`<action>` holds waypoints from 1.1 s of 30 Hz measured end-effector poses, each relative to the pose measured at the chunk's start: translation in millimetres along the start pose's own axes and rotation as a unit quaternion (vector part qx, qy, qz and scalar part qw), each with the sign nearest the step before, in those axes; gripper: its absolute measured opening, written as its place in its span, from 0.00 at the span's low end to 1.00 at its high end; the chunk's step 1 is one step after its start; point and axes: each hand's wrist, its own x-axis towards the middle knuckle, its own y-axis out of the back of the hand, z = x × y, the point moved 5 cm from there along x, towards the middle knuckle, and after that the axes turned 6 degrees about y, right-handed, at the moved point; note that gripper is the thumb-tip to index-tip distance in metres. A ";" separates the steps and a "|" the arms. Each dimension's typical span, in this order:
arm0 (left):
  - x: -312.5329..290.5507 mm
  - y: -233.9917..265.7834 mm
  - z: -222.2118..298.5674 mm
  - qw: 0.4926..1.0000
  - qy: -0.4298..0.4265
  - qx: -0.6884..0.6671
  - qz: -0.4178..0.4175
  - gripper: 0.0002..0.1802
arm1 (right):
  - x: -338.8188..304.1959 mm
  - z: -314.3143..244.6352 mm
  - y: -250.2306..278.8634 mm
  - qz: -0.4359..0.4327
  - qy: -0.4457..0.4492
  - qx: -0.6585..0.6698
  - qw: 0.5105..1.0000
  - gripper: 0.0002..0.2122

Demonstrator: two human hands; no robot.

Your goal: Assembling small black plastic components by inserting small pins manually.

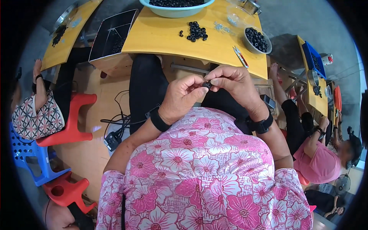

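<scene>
A small black cylindrical part [207, 84] is held in front of my lap, just off the near edge of the yellow table. My left hand [183, 96] pinches it between thumb and forefinger. At its upper side, the thumb and forefinger of my right hand [234, 85] close on the same part; any smaller piece between those fingertips is too small to make out. Beyond my hands, a loose cluster of similar black parts [196, 32] lies on the table [161, 38]. Red-handled thread snips [241, 57] rest near the table's edge, with small clear pieces [222, 27] farther back.
A pale green basin [177, 11] full of black parts stands at the back. A bowl of black parts [256, 40] sits at the right corner, near a clear tub [238, 16]. An open box [111, 38] stands left. Cables [122, 122] lie on the floor. People sit both sides.
</scene>
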 end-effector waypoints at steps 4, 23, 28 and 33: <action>0.1 -0.9 0.8 1.000 0.000 -0.004 0.002 0.05 | 0.2 0.7 0.8 0.017 -0.002 -0.012 1.000 0.05; 0.9 1.8 -2.1 1.000 0.006 0.002 0.012 0.05 | 1.7 1.4 -0.8 0.007 -0.005 -0.002 1.000 0.05; 0.8 3.6 -4.5 1.000 -0.004 0.019 0.013 0.05 | 2.2 3.0 -2.4 -0.006 0.004 -0.007 1.000 0.05; -0.7 3.7 2.0 0.999 0.000 0.046 0.020 0.05 | 1.6 4.8 0.5 0.012 -0.022 -0.002 1.000 0.04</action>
